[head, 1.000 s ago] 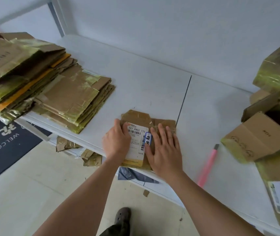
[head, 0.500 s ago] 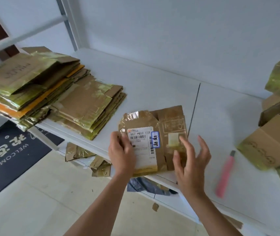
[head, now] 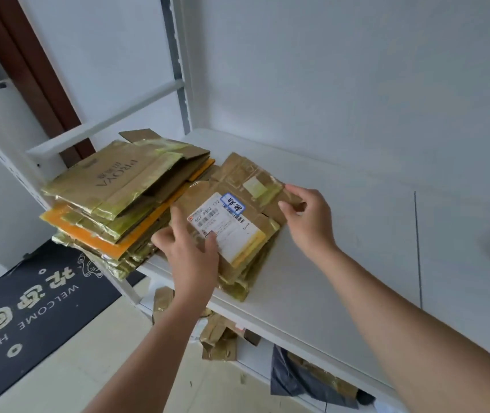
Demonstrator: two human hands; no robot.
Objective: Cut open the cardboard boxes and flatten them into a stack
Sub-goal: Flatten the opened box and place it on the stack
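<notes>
White shelf board [head: 342, 234] against a white wall, serving as the bench, with a dark welcome mat [head: 29, 308] on the floor below.

Change since one second ago: flattened brown cardboard box with white shipping label [head: 229, 222] no longer pressed flat at the bench's front edge; now carried left and set on top of the smaller stack of flattened tape-covered boxes [head: 238, 278]. Immediately left: taller stack of flattened boxes with an orange sheet in it [head: 112, 204], touching or nearly touching the smaller one.

Left hand [head: 190, 254]: thumb on the label's near corner, fingers spread and pressing on the near left edge, not curled round it. Right hand [head: 306, 216]: thumb and fingers pinching the far right corner of the same box.

Meaning for the task: flattening of this box judged complete, stacking step nearly finished. Remaining, as judged: square the edges with the stack beneath, release both hands, fetch the next uncut box. Risk: slick tape surfaces may let the top piece slide toward the bench edge.
</notes>
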